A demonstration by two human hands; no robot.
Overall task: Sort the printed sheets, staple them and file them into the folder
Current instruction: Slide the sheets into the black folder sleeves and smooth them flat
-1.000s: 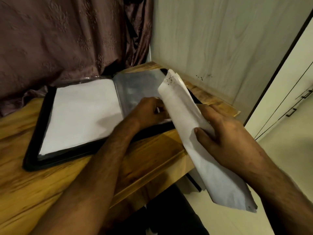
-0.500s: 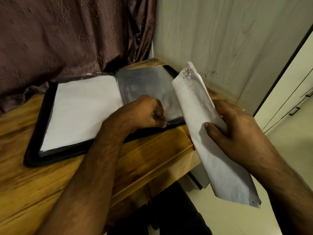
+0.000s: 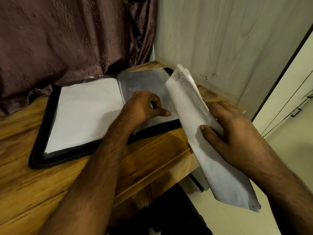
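Observation:
A black folder lies open on the wooden table. Its left half holds a white sheet in a sleeve. Its right half shows an empty clear sleeve. My left hand rests on that sleeve near its lower edge and pinches the plastic between thumb and curled fingers. My right hand grips a curved bundle of white printed sheets at the table's right end. The bundle's top rises above the folder's right edge and its bottom hangs past the table over the floor.
A dark purple curtain hangs behind the table. A pale wood-grain panel stands at the right rear. White cabinet doors with dark handles stand far right, above a light floor.
My left hand has shifted slightly on the right sleeve, its thumb now stretched toward the bundle. My right hand has raised the sheets and then tilted them a little left over the folder's edge.

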